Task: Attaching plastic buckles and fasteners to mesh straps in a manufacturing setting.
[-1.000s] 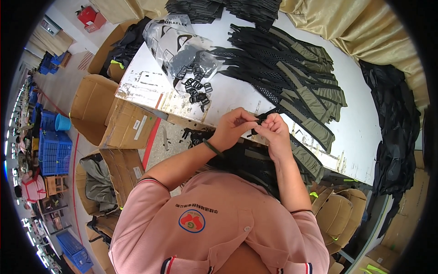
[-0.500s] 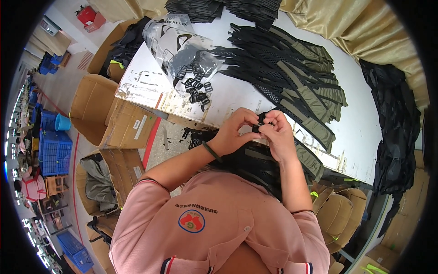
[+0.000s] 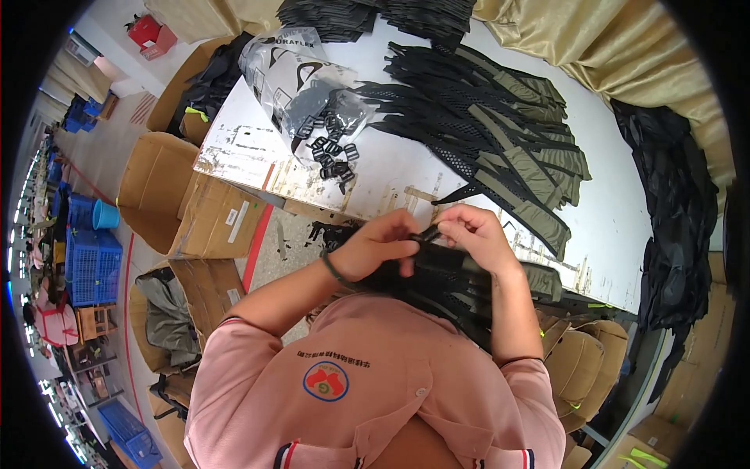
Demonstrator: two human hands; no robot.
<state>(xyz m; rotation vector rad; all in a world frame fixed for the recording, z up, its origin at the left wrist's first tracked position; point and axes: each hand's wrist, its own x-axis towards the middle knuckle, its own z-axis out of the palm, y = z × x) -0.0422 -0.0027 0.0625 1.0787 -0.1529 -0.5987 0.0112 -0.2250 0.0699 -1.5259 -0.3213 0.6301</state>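
Note:
Just off the near edge of the table, my left hand [image 3: 381, 244] and my right hand [image 3: 478, 236] are both closed on a narrow black strap [image 3: 428, 233]. Thumb and fingers of each hand pinch it, with a short stretch showing between them. Whether a buckle sits on it is too dark and small to tell. Below the hands hangs a black and olive padded strap piece [image 3: 449, 262], partly over my lap. Several black plastic buckles [image 3: 334, 160] lie loose to the left, beside a clear plastic bag [image 3: 301, 78] holding more.
Black mesh and olive strap pieces [image 3: 500, 133] are heaped across the white table [image 3: 617, 195]. Stacked black pieces [image 3: 336, 19] lie at the far edge. Cardboard boxes [image 3: 207, 215] stand left of the table, another box [image 3: 586, 359] at the right. Black material [image 3: 668, 211] hangs along the right edge.
Both hands have come nearer to me and slightly apart. The dark piece pinched between them has lowered off the table's edge, and a length of strap now shows between the fingers.

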